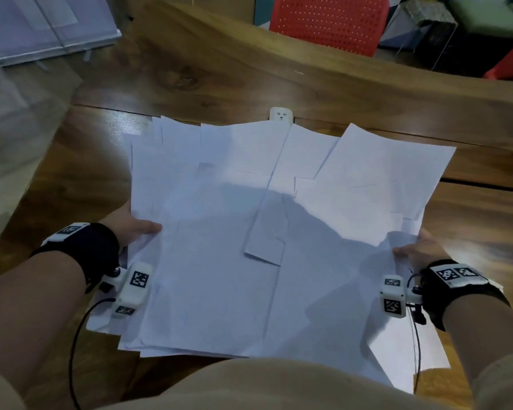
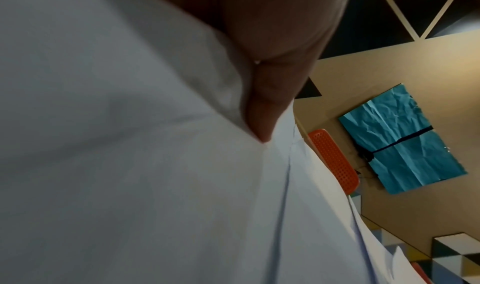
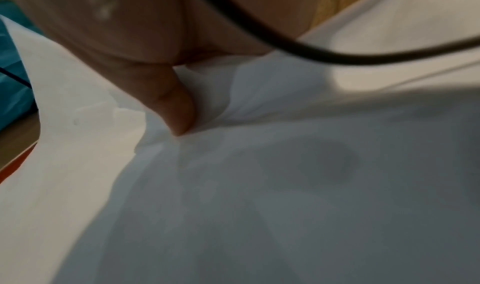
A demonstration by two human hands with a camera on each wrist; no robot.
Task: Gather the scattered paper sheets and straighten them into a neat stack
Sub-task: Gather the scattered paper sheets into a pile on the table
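Several white paper sheets [image 1: 273,232] lie overlapped and skewed in a wide spread over the wooden table [image 1: 219,78]. My left hand [image 1: 134,227] grips the spread's left edge, thumb on top and fingers hidden beneath. My right hand [image 1: 418,247] grips the right edge the same way. In the left wrist view the thumb [image 2: 262,119] presses into the paper [image 2: 155,185]. The right wrist view shows the thumb [image 3: 176,111] pinching crumpled paper [image 3: 285,185]. The sheets bow slightly between both hands.
A white socket [image 1: 281,114] sits in the table just past the sheets' far edge. A red plastic chair [image 1: 329,22] stands behind the table. A pale board [image 1: 42,25] lies at the far left. My torso is against the near table edge.
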